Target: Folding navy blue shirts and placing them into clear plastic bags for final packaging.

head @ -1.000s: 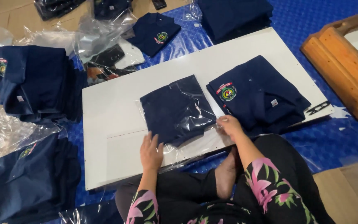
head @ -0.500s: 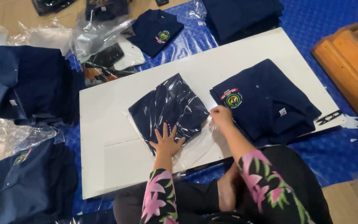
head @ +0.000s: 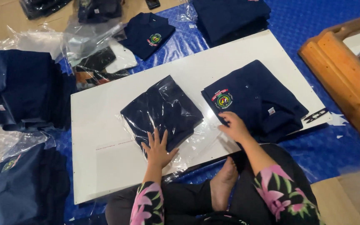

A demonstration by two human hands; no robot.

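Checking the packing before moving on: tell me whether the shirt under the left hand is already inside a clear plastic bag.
Yes, the left hand presses flat on a folded navy shirt wrapped in glossy clear plastic.

On the white board (head: 105, 166), the left hand (head: 159, 151) presses flat on a bagged navy shirt (head: 161, 110) while the right hand (head: 235, 127) touches the folded navy shirt (head: 255, 98) to its right.

The left hand (head: 160, 151) is pressed down flat with fingers spread, while the right hand (head: 235, 127) is extended forward, palm down, fingers loosely together.
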